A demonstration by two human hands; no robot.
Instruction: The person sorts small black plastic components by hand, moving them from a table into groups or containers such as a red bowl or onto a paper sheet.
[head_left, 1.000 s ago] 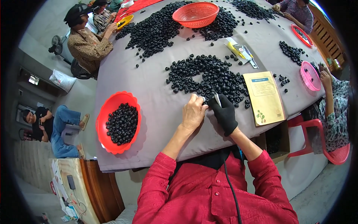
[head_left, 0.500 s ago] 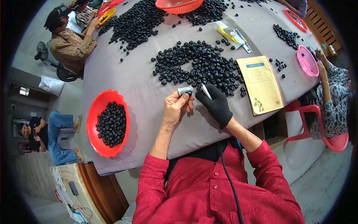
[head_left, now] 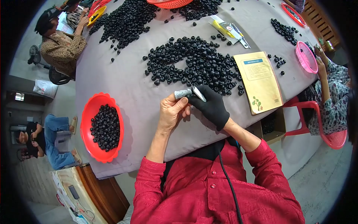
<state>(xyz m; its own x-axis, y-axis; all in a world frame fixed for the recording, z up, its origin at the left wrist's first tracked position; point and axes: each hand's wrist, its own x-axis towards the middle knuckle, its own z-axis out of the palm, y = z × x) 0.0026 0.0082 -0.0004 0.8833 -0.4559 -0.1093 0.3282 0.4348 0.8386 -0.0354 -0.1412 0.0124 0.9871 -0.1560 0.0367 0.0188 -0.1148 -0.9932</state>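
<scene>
My bare left hand (head_left: 172, 114) has a grey speckled cover (head_left: 182, 93) on its index finger. Its thumb and index finger are closed on a small round black piece, mostly hidden by the fingers. My right hand (head_left: 212, 108), in a black glove, grips a short, pale, blade-like tool (head_left: 199, 94). The tool's tip and the gloved fingertips meet the left fingertips at the black piece. Just beyond both hands spreads a pile of round black berry-like pieces (head_left: 201, 67), many showing a ringed hollow. Whether they are fruit or beads, I cannot tell.
A red scalloped bowl (head_left: 86, 130) with black pieces stands at left. To the right lie a yellow printed envelope (head_left: 259, 82) and a packaged cutter (head_left: 229, 30). Farther off are a larger pile (head_left: 125, 22) and a red basket (head_left: 169, 3). Other people sit left and right, near a pink basket (head_left: 306, 58).
My right hand has moved left, bringing the tool against the left fingertips. The view has shifted slightly, so the table's contents sit a little farther left.
</scene>
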